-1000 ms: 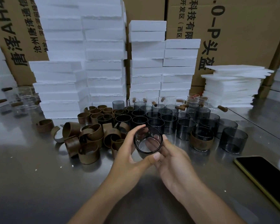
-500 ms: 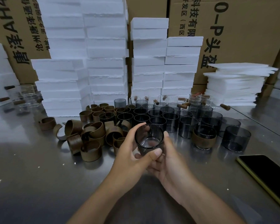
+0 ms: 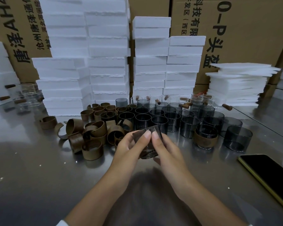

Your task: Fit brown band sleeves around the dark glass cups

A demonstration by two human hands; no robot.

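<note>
A dark glass cup is held above the steel table, tilted with its base toward me. My left hand grips its left side, thumb on top. My right hand grips its right side, thumb beside the left thumb. Whether a sleeve is on this cup is unclear. A heap of brown band sleeves lies to the left. Several bare dark glass cups stand in rows behind my hands. One cup wearing a brown sleeve stands at the right front of the group.
Stacks of white foam blocks and cardboard boxes line the back. Clear glass cups with wooden handles sit far left and behind the dark cups. A black phone lies at the right on the steel table.
The cup has been turned from mouth-up to tilted, base toward me, and lowered slightly. Both thumbs have come together on its upper side.
</note>
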